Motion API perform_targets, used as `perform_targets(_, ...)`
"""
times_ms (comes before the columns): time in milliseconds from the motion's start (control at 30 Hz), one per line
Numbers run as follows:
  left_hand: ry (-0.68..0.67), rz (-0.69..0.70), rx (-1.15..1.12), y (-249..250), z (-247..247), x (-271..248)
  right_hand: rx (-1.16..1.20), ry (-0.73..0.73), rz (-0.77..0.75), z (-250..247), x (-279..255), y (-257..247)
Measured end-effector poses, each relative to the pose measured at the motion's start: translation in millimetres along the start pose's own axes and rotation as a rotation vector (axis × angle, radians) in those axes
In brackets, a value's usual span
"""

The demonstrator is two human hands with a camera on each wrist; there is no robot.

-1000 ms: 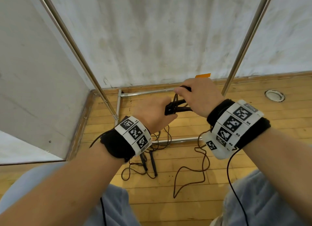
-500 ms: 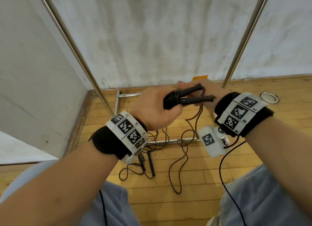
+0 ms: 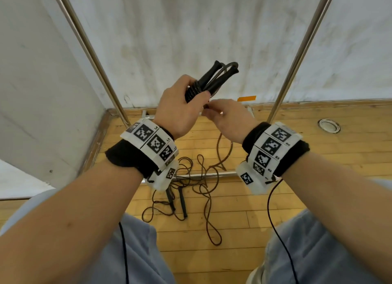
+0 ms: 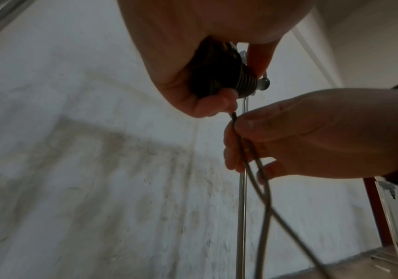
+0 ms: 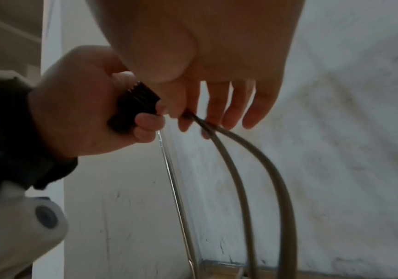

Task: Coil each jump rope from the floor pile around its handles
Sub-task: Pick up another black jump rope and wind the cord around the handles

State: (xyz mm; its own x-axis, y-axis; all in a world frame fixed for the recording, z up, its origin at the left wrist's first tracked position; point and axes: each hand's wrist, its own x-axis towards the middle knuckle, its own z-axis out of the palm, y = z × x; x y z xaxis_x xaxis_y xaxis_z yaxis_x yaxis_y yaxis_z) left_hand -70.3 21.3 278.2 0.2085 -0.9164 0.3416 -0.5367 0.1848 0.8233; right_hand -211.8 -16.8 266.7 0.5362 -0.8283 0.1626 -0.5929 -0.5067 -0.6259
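My left hand (image 3: 182, 105) grips a pair of black jump rope handles (image 3: 214, 78) with rope wound round their lower part; the handles tilt up to the right. Those windings show as ridged coils (image 4: 245, 83) (image 5: 136, 102) under my left fingers. Just to the right and below, my right hand (image 3: 224, 116) pinches the doubled dark rope (image 4: 248, 151) (image 5: 231, 151) close to the coil. The rope's slack (image 3: 220, 154) hangs to the wooden floor. A second rope with black handles (image 3: 180, 201) lies tangled on the floor below my left wrist.
Two slanted metal poles (image 3: 91, 50) (image 3: 301, 52) rise on either side of my hands, joined by a bar on the floor (image 3: 212, 174). A white wall stands close ahead. A round metal floor fitting (image 3: 328, 125) sits at right. My knees (image 3: 318, 252) are at the bottom.
My left hand has lifted the handles and turned them from lying level to pointing up and right. My right hand has come off the handle ends and dropped below, onto the rope.
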Motion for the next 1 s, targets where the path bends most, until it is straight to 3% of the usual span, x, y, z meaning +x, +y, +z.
perform_targets(100, -0.024, 0.017, 0.006, 3, 3, -2, -0.117, 0.036, 0.021, 2, -1, -4)
perform_targets(267, -0.039, 0.026, -0.053, 10, 1, -5, 0.218, -0.099, 0.057, 1, -4, -5)
perform_targets(500, 0.041, 0.024, -0.176, 17, -11, -3, 0.303, 0.034, 0.083, -9, 1, -7)
perform_targets(700, 0.111, 0.024, -0.036, 2, -18, 6, 0.475, -0.040, 0.148, -1, 0, -14)
perform_targets(1000, -0.018, 0.013, 0.322, -30, -22, 11, 0.191, -0.012, 0.101, 4, -11, -21)
